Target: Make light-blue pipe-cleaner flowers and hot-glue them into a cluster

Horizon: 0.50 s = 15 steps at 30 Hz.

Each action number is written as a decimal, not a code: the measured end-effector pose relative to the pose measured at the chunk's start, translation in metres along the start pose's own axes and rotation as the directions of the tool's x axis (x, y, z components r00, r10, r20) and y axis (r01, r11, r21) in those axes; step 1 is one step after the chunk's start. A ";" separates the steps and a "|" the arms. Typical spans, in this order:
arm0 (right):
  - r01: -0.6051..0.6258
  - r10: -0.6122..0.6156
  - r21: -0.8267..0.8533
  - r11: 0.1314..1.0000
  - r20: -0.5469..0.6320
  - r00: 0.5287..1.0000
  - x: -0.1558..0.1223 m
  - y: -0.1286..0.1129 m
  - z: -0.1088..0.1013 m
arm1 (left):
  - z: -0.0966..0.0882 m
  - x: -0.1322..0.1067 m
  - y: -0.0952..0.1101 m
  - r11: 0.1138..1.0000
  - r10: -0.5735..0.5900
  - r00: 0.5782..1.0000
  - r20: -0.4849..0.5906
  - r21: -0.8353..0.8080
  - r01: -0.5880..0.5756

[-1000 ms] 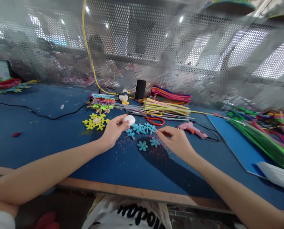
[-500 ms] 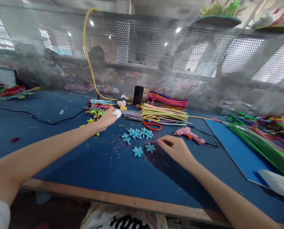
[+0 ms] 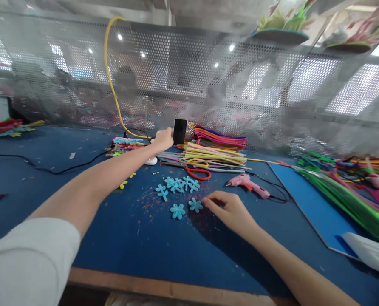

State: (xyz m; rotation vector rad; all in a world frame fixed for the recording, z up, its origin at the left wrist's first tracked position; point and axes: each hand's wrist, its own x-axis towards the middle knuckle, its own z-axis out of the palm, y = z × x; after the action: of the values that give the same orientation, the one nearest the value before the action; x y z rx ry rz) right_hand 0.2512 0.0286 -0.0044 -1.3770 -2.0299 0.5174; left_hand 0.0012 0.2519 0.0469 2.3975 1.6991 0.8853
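My left hand (image 3: 164, 140) reaches to the back of the table, its curled fingers beside the left edge of an upright phone (image 3: 179, 132). Its fingertips are hidden, so I cannot tell whether it grips anything. A white rounded object like a computer mouse (image 3: 151, 161) lies below that wrist. My right hand (image 3: 224, 208) is low over the table, thumb and forefinger pinched at the right edge of a blue fuzzy flower (image 3: 195, 205); anything between the tips is too small to see. Another blue flower (image 3: 177, 211) lies to its left, with several more blue flowers (image 3: 176, 185) behind.
Red-handled scissors (image 3: 198, 173) lie before a bundle of yellow pipe cleaners (image 3: 213, 154). A pink glue gun (image 3: 248, 185) rests right of centre, its cord trailing toward a blue board (image 3: 307, 208). Green pipe cleaners (image 3: 345, 204) lie on the right. A perforated metal screen (image 3: 189, 85) stands behind.
My left hand has let go of the white mouse-like object and moved forward and right to the phone. My right hand stays beside the same blue flower. The view has shifted slightly.
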 end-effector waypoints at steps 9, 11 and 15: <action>-0.001 -0.001 0.047 0.999 0.058 0.998 -0.008 -0.006 -0.005 | 0.008 0.062 0.025 0.958 0.286 0.958 -0.020 -0.002 -0.286; 0.011 -0.013 0.049 0.999 0.055 0.998 -0.009 -0.007 -0.005 | 0.013 0.077 0.018 0.934 0.356 0.933 0.042 0.022 -0.357; 0.008 -0.011 0.055 0.998 0.066 0.998 -0.009 -0.008 -0.003 | 0.023 0.109 0.005 0.885 0.448 0.885 0.129 0.078 -0.459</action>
State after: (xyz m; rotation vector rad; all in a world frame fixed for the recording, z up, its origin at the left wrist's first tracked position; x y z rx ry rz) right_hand 0.2503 0.0169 0.0003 -1.3330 -2.0583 0.6178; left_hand 0.0407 0.3528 0.0744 2.9210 1.1861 0.6996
